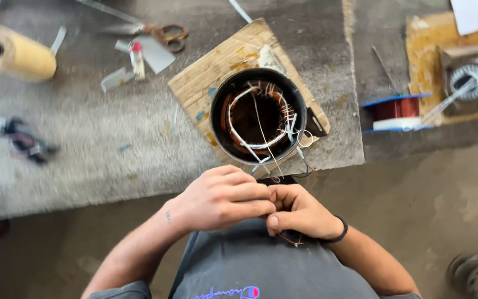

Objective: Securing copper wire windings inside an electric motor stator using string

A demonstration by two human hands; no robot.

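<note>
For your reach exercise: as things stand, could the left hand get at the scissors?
Probably yes: the left hand is busy with thin wire, but bare mat lies between it and the scissors.

Bare mat [112, 144] left of motor stator [258, 115]

Black stator housing [258, 119] – copper-brown windings, white thread [265, 145], yellow spool [16, 53], red-and-blue wire reel [396, 112], orange-handled scissors [159, 33]

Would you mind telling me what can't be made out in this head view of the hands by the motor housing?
- What the left hand and right hand pinch: hidden by the fingers; each grip unclear.
- Thin wires running from the motor housing: too fine to follow.
- Dark object at left: blurred.
- Round object, bottom right: blurred, cut by the edge.
- Scissors: blades blurred.
</note>
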